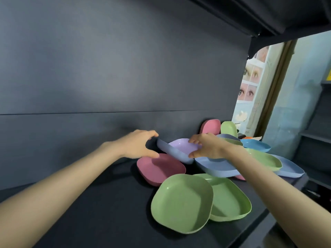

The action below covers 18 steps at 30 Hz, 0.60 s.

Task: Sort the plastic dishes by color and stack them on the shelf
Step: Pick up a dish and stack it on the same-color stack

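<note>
Plastic dishes lie in a loose heap on the right part of a dark shelf (93, 212). A lavender dish (176, 149) sits tilted at the back of the heap. My right hand (207, 148) grips its right rim, fingers over the far edge and thumb at the near edge. My left hand (139, 144) is spread in a wide curve just beside the dish's left corner; I cannot tell if it touches. A pink dish (159, 169) lies below the lavender one. Two green dishes (180, 203) overlap at the front. A pale blue dish (215, 168) lies under my right wrist.
Further right lie a green dish (265, 159), a pale blue dish (291, 170) and a bright blue dish (257, 145). A pink dish (211, 127) and a green dish (229, 128) lean against the dark back wall (107, 68). The shelf's right edge drops off near them.
</note>
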Tool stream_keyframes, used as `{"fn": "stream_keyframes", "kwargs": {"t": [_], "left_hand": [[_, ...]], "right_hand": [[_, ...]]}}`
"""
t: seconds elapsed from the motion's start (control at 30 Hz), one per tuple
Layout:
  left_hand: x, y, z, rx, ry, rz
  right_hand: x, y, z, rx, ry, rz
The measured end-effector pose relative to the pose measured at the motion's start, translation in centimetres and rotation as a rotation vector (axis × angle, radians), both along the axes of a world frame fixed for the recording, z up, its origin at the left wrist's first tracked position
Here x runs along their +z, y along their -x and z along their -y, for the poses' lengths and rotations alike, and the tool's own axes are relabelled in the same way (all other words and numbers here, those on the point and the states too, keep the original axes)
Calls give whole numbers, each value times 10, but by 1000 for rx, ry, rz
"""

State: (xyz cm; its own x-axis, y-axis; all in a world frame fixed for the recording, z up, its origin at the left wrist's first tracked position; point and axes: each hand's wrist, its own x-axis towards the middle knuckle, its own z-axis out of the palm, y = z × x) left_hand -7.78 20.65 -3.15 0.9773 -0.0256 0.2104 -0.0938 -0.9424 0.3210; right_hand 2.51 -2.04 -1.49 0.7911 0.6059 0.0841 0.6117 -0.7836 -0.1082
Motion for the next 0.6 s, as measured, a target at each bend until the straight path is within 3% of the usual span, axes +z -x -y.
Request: {"fn": "stream_keyframes", "kwargs": {"t": [0.37,0.6], "left_hand": [[-40,-38,36,228,529,58],[-47,-57,48,214,599,55]], "right_hand": [[-23,-58,9,370,-76,-192],[-36,-73,10,514,-195,-262]]}}
